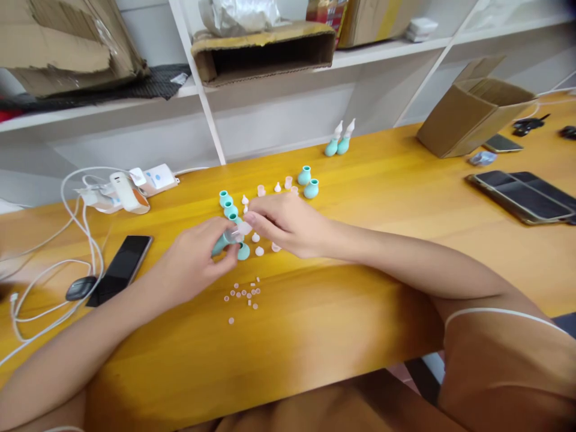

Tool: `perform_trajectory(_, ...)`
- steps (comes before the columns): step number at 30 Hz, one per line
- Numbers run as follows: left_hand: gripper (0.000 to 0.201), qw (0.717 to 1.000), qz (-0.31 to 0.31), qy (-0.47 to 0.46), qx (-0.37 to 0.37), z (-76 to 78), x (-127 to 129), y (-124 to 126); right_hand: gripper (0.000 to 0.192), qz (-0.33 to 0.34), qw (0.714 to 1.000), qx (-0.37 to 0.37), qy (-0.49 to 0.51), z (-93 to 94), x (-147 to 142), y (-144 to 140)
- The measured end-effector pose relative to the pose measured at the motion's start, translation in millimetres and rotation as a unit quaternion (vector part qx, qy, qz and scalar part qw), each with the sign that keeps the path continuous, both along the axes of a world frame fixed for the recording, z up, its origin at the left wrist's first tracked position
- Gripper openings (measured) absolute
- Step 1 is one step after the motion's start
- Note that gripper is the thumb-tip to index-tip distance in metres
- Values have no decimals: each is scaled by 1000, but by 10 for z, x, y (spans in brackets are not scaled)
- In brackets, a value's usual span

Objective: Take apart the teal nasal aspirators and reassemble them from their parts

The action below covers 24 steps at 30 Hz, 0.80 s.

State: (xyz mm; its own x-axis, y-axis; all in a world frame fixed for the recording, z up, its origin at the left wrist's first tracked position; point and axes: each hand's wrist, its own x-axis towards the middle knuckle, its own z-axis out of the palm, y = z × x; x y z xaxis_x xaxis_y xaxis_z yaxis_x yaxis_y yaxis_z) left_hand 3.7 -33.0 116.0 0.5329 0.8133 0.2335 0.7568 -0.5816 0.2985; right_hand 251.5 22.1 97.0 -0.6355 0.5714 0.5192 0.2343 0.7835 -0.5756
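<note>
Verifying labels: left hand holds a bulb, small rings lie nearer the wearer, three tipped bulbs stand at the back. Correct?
Not three: the head view shows two tipped bulbs at the back. The left hand holds a bulb, and small rings lie nearer the wearer.

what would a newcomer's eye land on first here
Probably the two hands at the middle of the table: the left hand grips a teal bulb with a clear piece at its mouth, the right hand close against it. Next, perhaps, the two pale-tipped bulbs standing at the back, and the small pale rings scattered nearer the wearer.
</note>
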Motion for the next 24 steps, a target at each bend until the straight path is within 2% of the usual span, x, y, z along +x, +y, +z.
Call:
perform_trajectory(3,31,998,-23,28,60,-102,-13,-5,60,20,997,-38,-67,-117,-34,30)
perform_trajectory(6,39,987,-51,39,144,-190,-34,17,66,23,996,-7,-82,-212,-67,4)
perform_trajectory(8,39,981,-78,39,171,-215,-41,33,71,40,996,2,-83,-243,-61,19)
perform_trajectory(12,41,982,-105,82,137,-184,-47,36,75,133,987,3,-91,-245,5,144)
perform_trajectory(16,40,978,-120,132,106,-142,-59,18,75,180,979,-3,-97,-252,35,242)
perform_trajectory(24,14,970,-137,120,159,-154,-2,-55,65,251,951,-128,-126,-259,35,261)
